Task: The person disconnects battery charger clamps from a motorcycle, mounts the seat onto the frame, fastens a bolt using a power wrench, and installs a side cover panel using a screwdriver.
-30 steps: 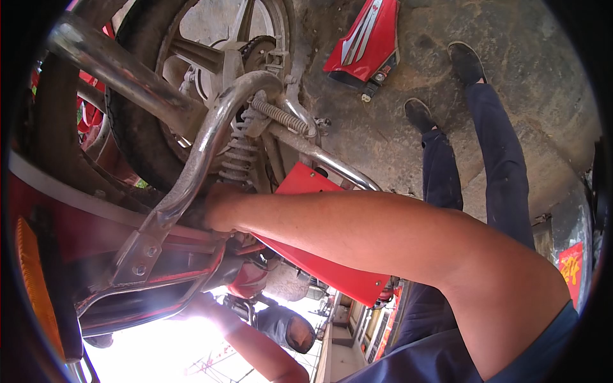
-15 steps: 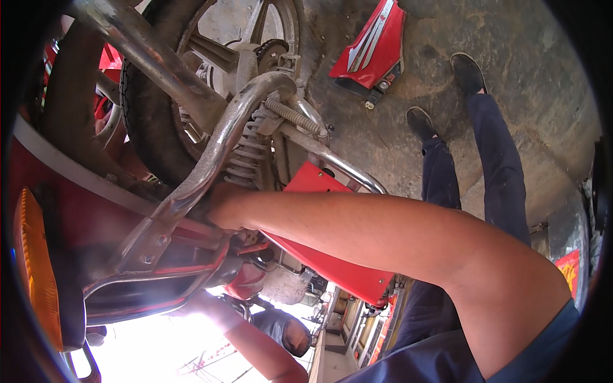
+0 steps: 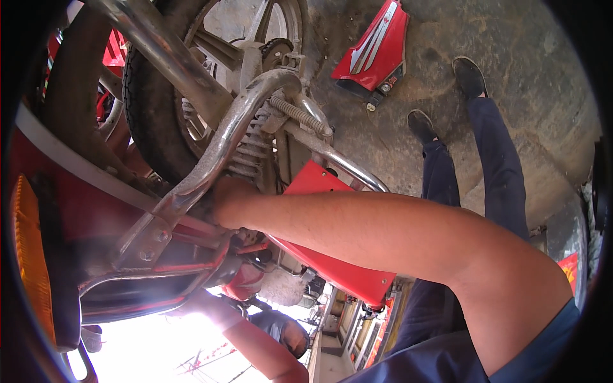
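A motorcycle's rear end fills the left side, with a bent chrome grab rail (image 3: 220,150) running across it. My right hand (image 3: 233,203) reaches in beneath the rail, beside the coil-spring shock absorber (image 3: 248,153). Its fingers are hidden behind the rail and frame. My left hand (image 3: 199,305) is at the far side of the dark red-edged tail section (image 3: 140,290), washed out by glare, so its fingers do not show. Below my right forearm lies a red panel (image 3: 338,268), partly covered by the arm.
A red side cover (image 3: 375,48) with silver stripes lies on the stained concrete floor (image 3: 511,38). The rear wheel's tyre (image 3: 143,108) and an orange indicator lens (image 3: 32,255) are at the left. My dark-trousered legs (image 3: 501,166) stand at the right. A dark rounded shape (image 3: 271,322) is unclear.
The view has shifted slightly, so the motorcycle sits a little differently in the picture. Both hands stay in nearly the same places on it.
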